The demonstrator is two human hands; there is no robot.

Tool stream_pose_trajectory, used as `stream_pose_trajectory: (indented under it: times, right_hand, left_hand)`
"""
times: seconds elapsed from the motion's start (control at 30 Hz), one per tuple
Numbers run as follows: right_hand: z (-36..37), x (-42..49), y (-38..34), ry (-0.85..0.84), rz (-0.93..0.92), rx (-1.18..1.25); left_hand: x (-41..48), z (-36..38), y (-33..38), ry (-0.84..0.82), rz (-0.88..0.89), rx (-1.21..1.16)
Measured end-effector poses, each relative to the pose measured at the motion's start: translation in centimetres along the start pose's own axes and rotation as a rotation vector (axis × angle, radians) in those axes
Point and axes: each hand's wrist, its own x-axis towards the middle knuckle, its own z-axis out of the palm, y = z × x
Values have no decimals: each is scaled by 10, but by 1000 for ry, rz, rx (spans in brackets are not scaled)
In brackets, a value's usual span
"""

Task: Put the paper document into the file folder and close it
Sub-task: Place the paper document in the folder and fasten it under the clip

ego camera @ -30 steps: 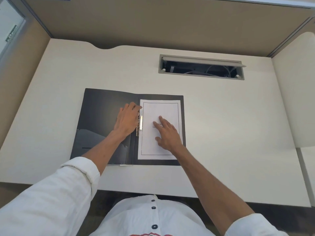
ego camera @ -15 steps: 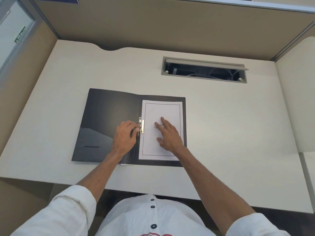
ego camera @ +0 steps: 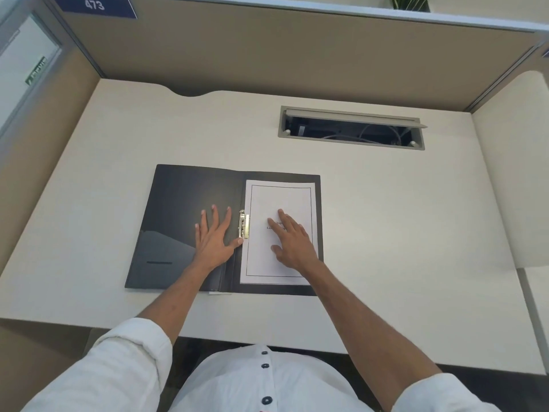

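A black file folder lies open and flat on the desk. A white paper document with a thin printed border rests on its right half. A brass clip sits at the spine, over the paper's left edge. My left hand lies flat on the folder's left flap, fingers spread, thumb touching the clip's lower end. My right hand presses flat on the middle of the paper, fingers apart.
The cream desk sits inside beige partition walls. An open cable slot with wires lies behind the folder on the right. A small white slip pokes out under the folder's front edge.
My left hand left the clip, slid onto the left flap and spread flat. My right hand stayed on the paper. The camera tilted up slightly.
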Motion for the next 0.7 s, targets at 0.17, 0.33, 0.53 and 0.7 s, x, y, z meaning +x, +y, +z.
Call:
stream_pose_trajectory:
  times: [0.17, 0.33, 0.53, 0.7]
  right_hand:
    - [1, 0, 0, 8, -1, -7]
    - [1, 2, -1, 8, 4, -20]
    - [0, 4, -5, 8, 22, -33]
    - [-4, 18, -34, 68, 3, -77]
  left_hand:
    - [-1, 7, 1, 20, 2, 62]
    - [3, 5, -4, -5, 33, 55]
    - [-4, 5, -23, 27, 103, 73]
    - [-9, -4, -49, 51, 151, 177]
